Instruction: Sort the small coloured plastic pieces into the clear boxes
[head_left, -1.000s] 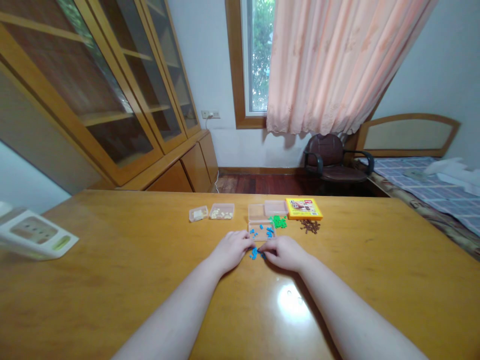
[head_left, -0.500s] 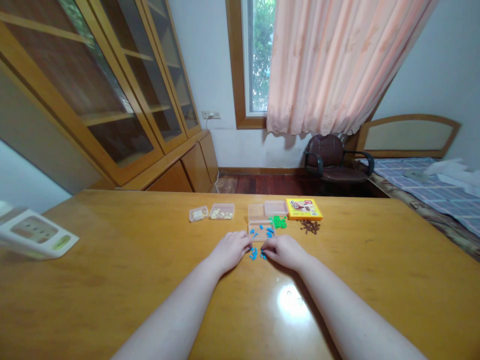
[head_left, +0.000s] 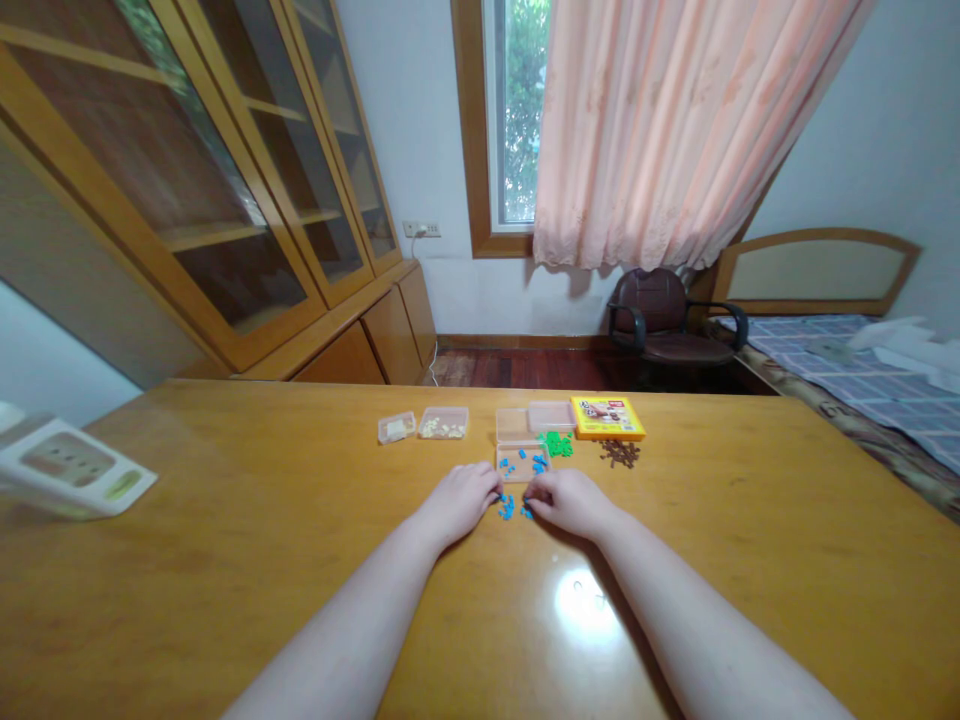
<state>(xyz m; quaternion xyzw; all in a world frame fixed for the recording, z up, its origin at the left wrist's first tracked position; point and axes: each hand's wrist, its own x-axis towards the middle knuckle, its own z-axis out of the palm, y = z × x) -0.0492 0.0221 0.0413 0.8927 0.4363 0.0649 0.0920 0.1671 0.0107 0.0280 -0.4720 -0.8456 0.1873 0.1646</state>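
Small blue toy blocks [head_left: 507,508] lie in a loose pile on the table between my hands. My left hand [head_left: 465,497] rests at the pile's left side, fingers curled together, a blue piece at its fingertips; whether it grips anything is hidden. From the right, my right hand [head_left: 568,499] pinches a tiny blue block [head_left: 527,501] between thumb and fingers, low over the tabletop. Just beyond both hands sits an open clear plastic case [head_left: 523,478], its lid folded back, with more blue blocks [head_left: 539,463] inside.
Green pieces [head_left: 557,444] and brown pieces [head_left: 621,453] lie in heaps behind my right hand, near a yellow box [head_left: 609,418] and a clear tray [head_left: 552,416]. Cream pieces fill part of another tray [head_left: 444,424], beside a small clear box [head_left: 397,428]. A white container [head_left: 75,467] stands far left.
My right fingertips have shifted very slightly at the blue blocks. My left hand and the other things look the same.
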